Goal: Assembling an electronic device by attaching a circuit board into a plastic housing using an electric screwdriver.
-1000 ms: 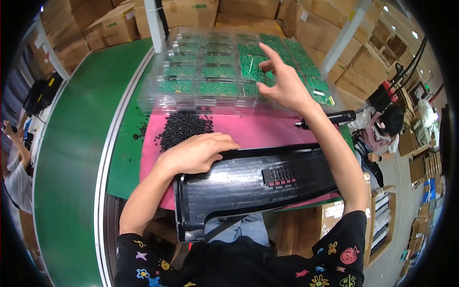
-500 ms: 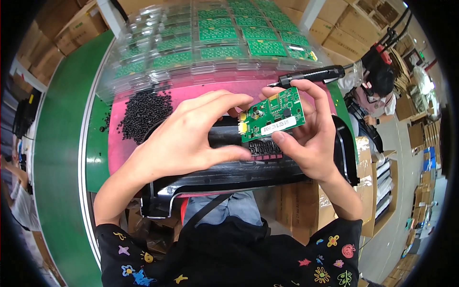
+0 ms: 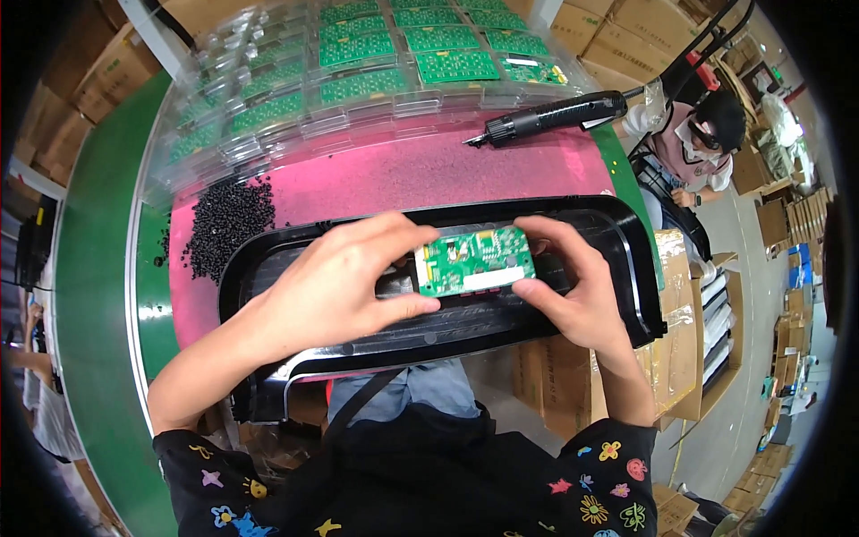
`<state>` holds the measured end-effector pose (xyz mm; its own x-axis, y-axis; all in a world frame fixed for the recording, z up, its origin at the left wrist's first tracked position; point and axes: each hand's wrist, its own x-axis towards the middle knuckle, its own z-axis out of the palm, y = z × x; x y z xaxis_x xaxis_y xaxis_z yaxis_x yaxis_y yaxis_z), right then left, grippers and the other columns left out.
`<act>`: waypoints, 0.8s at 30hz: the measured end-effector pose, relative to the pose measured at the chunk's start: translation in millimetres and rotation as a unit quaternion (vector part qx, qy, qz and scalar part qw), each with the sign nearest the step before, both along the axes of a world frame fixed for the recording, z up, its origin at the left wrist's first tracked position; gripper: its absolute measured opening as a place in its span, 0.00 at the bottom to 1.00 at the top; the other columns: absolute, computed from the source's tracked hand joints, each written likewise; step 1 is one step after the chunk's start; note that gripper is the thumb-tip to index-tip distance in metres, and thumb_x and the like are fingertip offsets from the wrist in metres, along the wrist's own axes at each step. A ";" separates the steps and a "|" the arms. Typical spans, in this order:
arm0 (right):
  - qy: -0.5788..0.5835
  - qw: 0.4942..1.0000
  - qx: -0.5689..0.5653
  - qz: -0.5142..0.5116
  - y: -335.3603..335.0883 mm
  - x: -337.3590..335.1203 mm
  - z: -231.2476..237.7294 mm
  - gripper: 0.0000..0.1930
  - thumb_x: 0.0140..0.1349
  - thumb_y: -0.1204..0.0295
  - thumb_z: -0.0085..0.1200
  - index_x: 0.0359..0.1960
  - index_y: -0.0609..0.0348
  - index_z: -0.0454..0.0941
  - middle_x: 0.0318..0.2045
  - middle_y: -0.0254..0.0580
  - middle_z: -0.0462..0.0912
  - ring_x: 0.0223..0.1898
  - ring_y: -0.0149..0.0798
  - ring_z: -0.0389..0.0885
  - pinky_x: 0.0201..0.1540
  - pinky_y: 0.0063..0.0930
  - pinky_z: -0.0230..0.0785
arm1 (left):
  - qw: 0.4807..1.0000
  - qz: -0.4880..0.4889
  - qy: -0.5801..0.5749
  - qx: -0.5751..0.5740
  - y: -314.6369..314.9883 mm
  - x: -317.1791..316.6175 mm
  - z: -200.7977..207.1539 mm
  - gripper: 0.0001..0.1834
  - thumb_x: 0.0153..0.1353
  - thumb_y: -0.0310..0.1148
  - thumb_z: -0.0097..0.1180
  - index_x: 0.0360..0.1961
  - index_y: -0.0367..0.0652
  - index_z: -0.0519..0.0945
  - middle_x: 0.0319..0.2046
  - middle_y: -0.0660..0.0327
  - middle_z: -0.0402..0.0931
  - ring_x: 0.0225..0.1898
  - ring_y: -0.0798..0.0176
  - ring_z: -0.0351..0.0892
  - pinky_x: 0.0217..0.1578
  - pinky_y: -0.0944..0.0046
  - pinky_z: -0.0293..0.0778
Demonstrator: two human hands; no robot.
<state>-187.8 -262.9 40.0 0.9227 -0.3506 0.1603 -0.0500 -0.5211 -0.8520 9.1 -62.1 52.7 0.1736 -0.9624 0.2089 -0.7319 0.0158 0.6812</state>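
Observation:
Between my two hands is a green circuit board (image 3: 476, 259) with yellow-white connectors at its left end and a white label strip along its near edge. My left hand (image 3: 344, 282) pinches the left end with thumb and fingers. At the right end, my right hand (image 3: 577, 282) grips the board by its corner and edge. The board is just over the middle of a long black plastic housing (image 3: 349, 345), which lies open side up; whether the two touch I cannot tell. The housing's middle is hidden behind the board and my hands.
Clear plastic trays (image 3: 358, 112) of green circuit boards stand at the back. A black electric screwdriver (image 3: 555, 118) lies before them on the pink mat (image 3: 358, 174). Small black screws (image 3: 228, 224) are heaped at left. At right are cardboard boxes (image 3: 676, 313) and another person (image 3: 693, 148).
The board has come down toward the housing and turned more level. Both hands moved with it, and the left now pinches its end. The whole view has also shifted slightly.

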 end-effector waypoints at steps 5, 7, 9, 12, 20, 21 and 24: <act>0.027 0.990 -0.114 0.075 -4.9 1.5 -0.8 0.26 0.46 0.71 0.70 0.49 0.61 0.75 0.52 0.46 0.77 0.55 0.50 0.72 0.59 0.39 0.65 | 0.997 -0.011 -0.039 0.068 2.7 -9.3 -3.2 0.28 0.48 0.35 0.71 0.50 0.37 0.76 0.44 0.55 0.74 0.46 0.50 0.78 0.46 0.57 0.76; 0.040 0.989 -0.119 0.075 -2.8 3.4 -1.4 0.26 0.46 0.71 0.70 0.48 0.61 0.75 0.53 0.46 0.75 0.56 0.50 0.71 0.60 0.40 0.63 | 0.995 -0.011 -0.056 0.077 1.2 -7.9 -5.4 0.28 0.47 0.35 0.71 0.49 0.38 0.76 0.44 0.56 0.73 0.47 0.50 0.77 0.45 0.57 0.76; 0.049 0.987 -0.138 0.063 -0.6 4.8 -1.9 0.26 0.46 0.72 0.70 0.49 0.62 0.75 0.53 0.47 0.74 0.56 0.51 0.69 0.60 0.39 0.63 | 0.993 -0.006 -0.084 0.078 0.0 -7.2 -7.9 0.29 0.45 0.34 0.73 0.49 0.38 0.76 0.43 0.57 0.72 0.45 0.52 0.75 0.43 0.56 0.75; 0.046 0.987 -0.138 0.061 -1.2 5.5 -4.4 0.27 0.46 0.73 0.70 0.49 0.63 0.74 0.52 0.47 0.73 0.56 0.51 0.69 0.59 0.39 0.63 | 0.994 -0.009 -0.087 0.066 -1.8 -6.6 -10.1 0.30 0.43 0.33 0.73 0.49 0.38 0.76 0.42 0.57 0.72 0.43 0.52 0.75 0.42 0.56 0.75; 0.040 0.986 -0.148 0.063 -0.3 7.1 -3.9 0.28 0.45 0.76 0.69 0.50 0.62 0.73 0.51 0.46 0.73 0.55 0.51 0.69 0.59 0.39 0.63 | 0.993 -0.008 -0.085 0.086 -2.3 -6.7 -7.5 0.32 0.43 0.32 0.73 0.51 0.37 0.76 0.43 0.57 0.71 0.43 0.52 0.75 0.42 0.56 0.74; 0.040 0.986 -0.150 0.066 -0.4 7.1 -3.9 0.28 0.45 0.76 0.69 0.50 0.62 0.73 0.51 0.46 0.73 0.55 0.51 0.69 0.59 0.39 0.63 | 0.992 -0.009 -0.084 0.088 -2.3 -6.8 -7.5 0.32 0.42 0.32 0.73 0.51 0.37 0.76 0.43 0.57 0.71 0.43 0.52 0.75 0.42 0.56 0.74; 0.039 0.985 -0.152 0.069 -0.6 7.2 -3.5 0.28 0.45 0.76 0.69 0.50 0.62 0.73 0.51 0.47 0.73 0.55 0.51 0.69 0.59 0.39 0.63 | 0.992 -0.008 -0.082 0.091 -1.9 -7.3 -5.3 0.33 0.42 0.32 0.73 0.52 0.37 0.76 0.43 0.57 0.71 0.43 0.53 0.75 0.42 0.56 0.74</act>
